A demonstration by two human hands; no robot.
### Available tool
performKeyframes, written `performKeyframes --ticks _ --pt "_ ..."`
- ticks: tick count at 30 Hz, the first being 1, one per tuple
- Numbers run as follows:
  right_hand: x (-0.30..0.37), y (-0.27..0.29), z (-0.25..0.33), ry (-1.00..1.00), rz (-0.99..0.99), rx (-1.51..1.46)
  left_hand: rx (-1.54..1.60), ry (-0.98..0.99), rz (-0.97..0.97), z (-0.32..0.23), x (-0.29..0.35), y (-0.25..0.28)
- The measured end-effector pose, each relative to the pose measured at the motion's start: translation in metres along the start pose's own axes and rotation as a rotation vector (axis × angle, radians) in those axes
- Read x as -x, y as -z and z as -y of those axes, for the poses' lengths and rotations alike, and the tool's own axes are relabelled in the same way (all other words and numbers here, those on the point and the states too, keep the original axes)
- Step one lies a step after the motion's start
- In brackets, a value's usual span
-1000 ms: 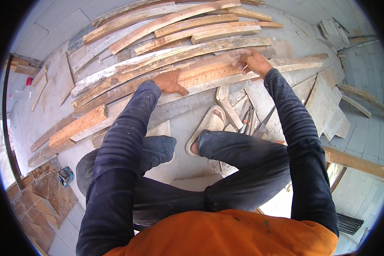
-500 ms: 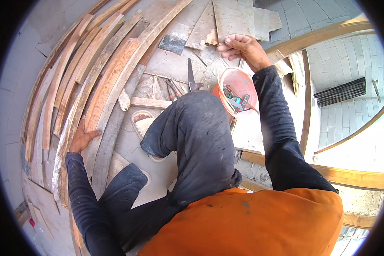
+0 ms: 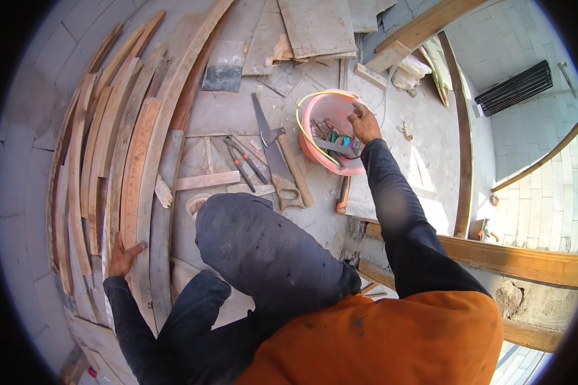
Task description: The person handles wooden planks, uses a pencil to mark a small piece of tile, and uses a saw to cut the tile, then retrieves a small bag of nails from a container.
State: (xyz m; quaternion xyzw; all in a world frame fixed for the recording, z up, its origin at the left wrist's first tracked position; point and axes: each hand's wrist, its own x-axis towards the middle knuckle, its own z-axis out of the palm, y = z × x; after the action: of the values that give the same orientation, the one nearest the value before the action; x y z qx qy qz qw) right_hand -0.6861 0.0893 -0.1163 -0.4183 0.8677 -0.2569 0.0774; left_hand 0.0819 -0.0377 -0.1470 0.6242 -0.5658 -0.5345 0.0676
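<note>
My left hand [image 3: 123,256] rests on a long timber beam [image 3: 133,221] at the left, thumb and fingers spread. My right hand [image 3: 365,123] is over the right side of a pink bucket [image 3: 311,144], fingers apart and slightly bent, with nothing visible in them. A yellow handle lies along the bucket's rim. Mixed small tools [image 3: 334,136] fill its bottom. Left of the bucket, a handsaw [image 3: 277,168] lies beside a hatchet [image 3: 295,168] with a wooden handle. Pliers [image 3: 243,163] with red and black grips lie nearer the timber.
Several curved-looking timbers [image 3: 87,186] are stacked along the left wall. Flat boards [image 3: 315,29] lie at the far side. An orange-handled tool [image 3: 343,196] is below the bucket. Wooden beams [image 3: 514,256] cross at the right, with a black grille [image 3: 515,88] beyond them.
My right hand has come down from in front of the far boards to the bucket. My left hand stays on the timber. The view has shifted, showing more of the saw, hatchet and pliers.
</note>
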Motion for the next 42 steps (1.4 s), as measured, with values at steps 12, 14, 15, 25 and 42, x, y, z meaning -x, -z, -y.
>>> performKeyframes --ticks 12,14,15,25,42 --pt "-0.005 -0.115 -0.093 -0.092 0.318 0.487 0.043 0.005 0.057 -0.02 0.002 -0.008" --pt "-0.008 -0.129 -0.09 0.037 0.304 0.496 0.046 0.015 0.049 -0.018 0.002 -0.006" --pt "-0.013 -0.135 -0.09 0.073 0.335 0.532 0.053 0.014 0.043 -0.014 0.002 -0.006" --pt "-0.037 -0.164 -0.066 -0.002 0.513 0.741 0.192 0.0 -0.011 -0.006 0.005 -0.009" --pt "-0.052 -0.102 -0.132 -0.335 0.37 -0.285 0.122 0.066 0.024 -0.019 -0.004 -0.013"
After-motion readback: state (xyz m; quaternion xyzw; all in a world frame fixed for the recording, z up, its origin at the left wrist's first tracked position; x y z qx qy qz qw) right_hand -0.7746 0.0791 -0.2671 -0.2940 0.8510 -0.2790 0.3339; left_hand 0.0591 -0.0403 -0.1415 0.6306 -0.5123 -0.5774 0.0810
